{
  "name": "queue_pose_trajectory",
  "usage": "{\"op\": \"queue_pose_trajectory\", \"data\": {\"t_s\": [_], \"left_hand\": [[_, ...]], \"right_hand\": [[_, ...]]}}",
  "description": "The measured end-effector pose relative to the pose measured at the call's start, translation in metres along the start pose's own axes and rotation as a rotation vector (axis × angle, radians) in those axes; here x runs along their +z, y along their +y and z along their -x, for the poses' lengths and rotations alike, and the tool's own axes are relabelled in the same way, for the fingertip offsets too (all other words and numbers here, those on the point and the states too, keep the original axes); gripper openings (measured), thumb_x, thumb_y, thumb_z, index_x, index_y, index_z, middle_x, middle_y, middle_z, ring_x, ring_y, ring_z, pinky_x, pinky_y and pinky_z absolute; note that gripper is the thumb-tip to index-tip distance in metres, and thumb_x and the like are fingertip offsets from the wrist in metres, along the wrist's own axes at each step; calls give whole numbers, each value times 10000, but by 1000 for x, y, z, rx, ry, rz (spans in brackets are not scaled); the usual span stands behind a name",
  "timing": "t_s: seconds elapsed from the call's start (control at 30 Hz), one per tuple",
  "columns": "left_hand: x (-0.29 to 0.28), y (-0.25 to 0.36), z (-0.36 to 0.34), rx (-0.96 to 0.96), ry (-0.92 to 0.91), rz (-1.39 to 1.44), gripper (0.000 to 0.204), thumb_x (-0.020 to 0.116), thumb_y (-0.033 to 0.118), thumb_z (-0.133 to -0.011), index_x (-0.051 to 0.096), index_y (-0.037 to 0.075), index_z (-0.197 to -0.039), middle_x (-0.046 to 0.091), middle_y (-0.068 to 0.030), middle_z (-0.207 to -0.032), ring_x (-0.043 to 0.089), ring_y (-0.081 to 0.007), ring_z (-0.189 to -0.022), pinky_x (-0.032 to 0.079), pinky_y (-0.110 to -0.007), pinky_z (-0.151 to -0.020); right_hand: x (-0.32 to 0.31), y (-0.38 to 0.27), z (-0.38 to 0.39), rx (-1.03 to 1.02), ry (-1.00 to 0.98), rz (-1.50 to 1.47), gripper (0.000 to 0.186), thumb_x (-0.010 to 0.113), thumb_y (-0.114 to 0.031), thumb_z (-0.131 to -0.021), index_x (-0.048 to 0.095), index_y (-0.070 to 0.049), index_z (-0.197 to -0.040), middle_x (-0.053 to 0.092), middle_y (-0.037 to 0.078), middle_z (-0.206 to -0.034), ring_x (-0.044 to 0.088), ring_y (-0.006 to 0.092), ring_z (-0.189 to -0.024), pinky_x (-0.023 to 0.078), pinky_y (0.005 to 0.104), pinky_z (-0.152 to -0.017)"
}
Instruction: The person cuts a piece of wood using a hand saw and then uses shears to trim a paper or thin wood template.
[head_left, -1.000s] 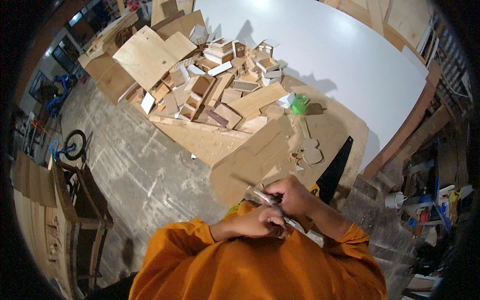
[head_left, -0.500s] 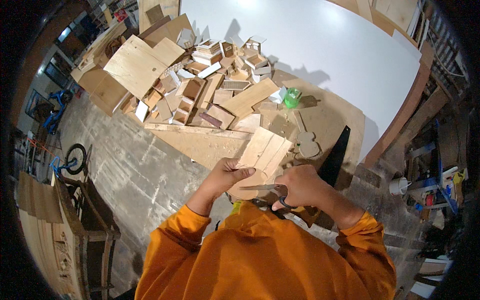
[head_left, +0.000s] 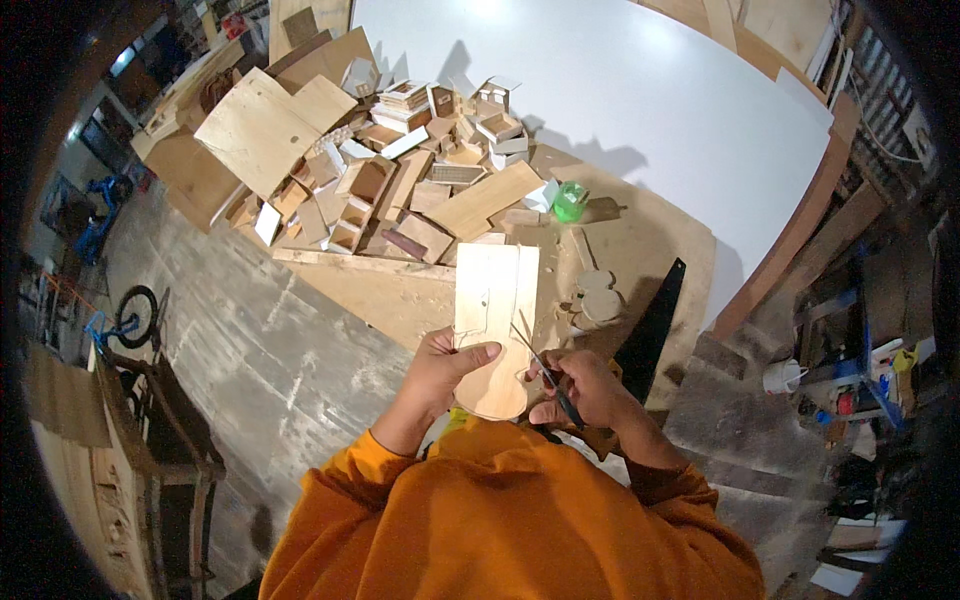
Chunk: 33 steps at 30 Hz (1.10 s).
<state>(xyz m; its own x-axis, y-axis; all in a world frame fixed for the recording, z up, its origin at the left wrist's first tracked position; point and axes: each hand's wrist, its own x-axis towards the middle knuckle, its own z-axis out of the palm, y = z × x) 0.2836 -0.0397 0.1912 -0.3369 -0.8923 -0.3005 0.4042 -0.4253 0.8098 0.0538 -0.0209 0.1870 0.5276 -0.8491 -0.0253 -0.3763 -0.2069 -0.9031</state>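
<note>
My left hand [head_left: 436, 376] grips the left edge of a thin pale wood sheet [head_left: 487, 285], thumb on top. Its near end is cut to a rounded outline, pencil-like lines run along it, and a small dark spot shows in the upper half. In my right hand [head_left: 590, 388] is a pair of scissors [head_left: 566, 402] with dark handles. Their blades are slightly parted and lie at the sheet's right edge, near the curved part. On the bench beyond the right hand lies a small guitar-shaped wooden piece [head_left: 601, 304].
A black saw blade [head_left: 652, 330] lies right of the guitar shape. A green container [head_left: 569, 203] stands farther back. Small wooden boxes and offcuts [head_left: 400, 180] heap up at the left of the bench, before a large white panel [head_left: 600, 80]. A bicycle wheel [head_left: 137, 313] is at far left.
The sheet has turned from a slant to nearly upright in my view. My right hand has moved slightly down, and the scissors now point up and left instead of straight left.
</note>
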Motion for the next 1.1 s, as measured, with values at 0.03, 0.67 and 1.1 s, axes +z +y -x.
{"op": "queue_pose_trajectory", "data": {"t_s": [0.03,0.67,1.1], "left_hand": [[3,2,3,15,-7,-30,217,672,86,-865,654,-16,-1056,696,-109,-1000,670,-160,-839,545,-305,-747],[14,21,34,151,-64,-220,167,660,-3,-856,653,-49,-1017,687,-32,-935,597,-57,-813,500,-225,-721],[7,10,34,210,-97,-199,170,663,-10,-853,652,-43,-1019,679,-33,-957,599,-67,-857,500,-231,-754]], "right_hand": [[-1,1,2,-7,-3,-44,623,837,-467,-660,618,-11,-1023,559,43,-772,545,128,-701,443,263,-621],[5,-21,16,-76,132,309,645,801,-590,-618,689,-30,-918,592,70,-589,609,209,-529,470,342,-531],[15,-15,9,-304,175,213,571,907,-418,-540,568,3,-722,529,23,-626,470,112,-564,392,240,-507]]}}
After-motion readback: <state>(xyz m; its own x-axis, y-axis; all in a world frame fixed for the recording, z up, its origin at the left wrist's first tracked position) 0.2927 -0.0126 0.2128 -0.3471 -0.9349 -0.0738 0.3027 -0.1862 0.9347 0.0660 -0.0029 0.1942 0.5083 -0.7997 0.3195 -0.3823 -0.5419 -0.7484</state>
